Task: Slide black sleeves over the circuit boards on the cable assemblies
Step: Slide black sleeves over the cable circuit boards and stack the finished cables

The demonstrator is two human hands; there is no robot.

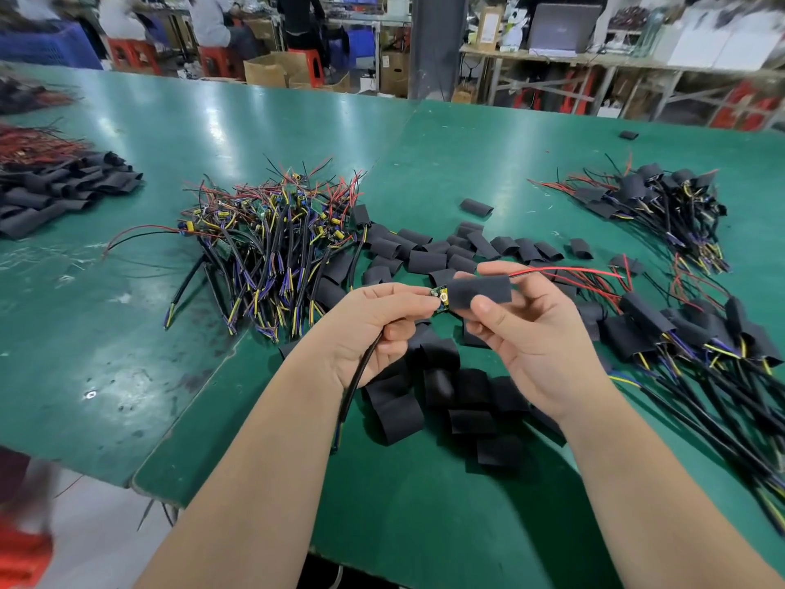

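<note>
Pinching a short, flat black sleeve [480, 293] of soft tubing between thumb and fingertips, the right hand [524, 335] holds it level above the middle of the green work surface [127, 354], toward its near edge. Thin red and black lead wires [569, 272] come out of the sleeve's right end and trail off to the right, so the sleeve is already threaded over the leads and only the last stretch seems left. At its left mouth sits the small green circuit board [439, 296], with a round component showing; how much of it is inside cannot be told. The left hand [374, 325] grips that board end between thumb and forefinger, its other fingers curled round the thick black cable [359, 380], which hangs down past the wrist toward the near edge. One hand likely anchors the assembly so the other can draw the tube along. Holding both off the surface should let the sleeve travel without snagging on the pieces below.

Unsleeved cable assemblies [272, 248] lie heaped toward the left of the surface, within the left hand's reach. Loose black sleeves [441, 248] are scattered across the middle, beyond and beneath the hands. Assemblies already wearing sleeves [696, 337] lie stacked along the right edge, with another heap toward the far right corner. The layout reads as a left-to-right flow.
</note>
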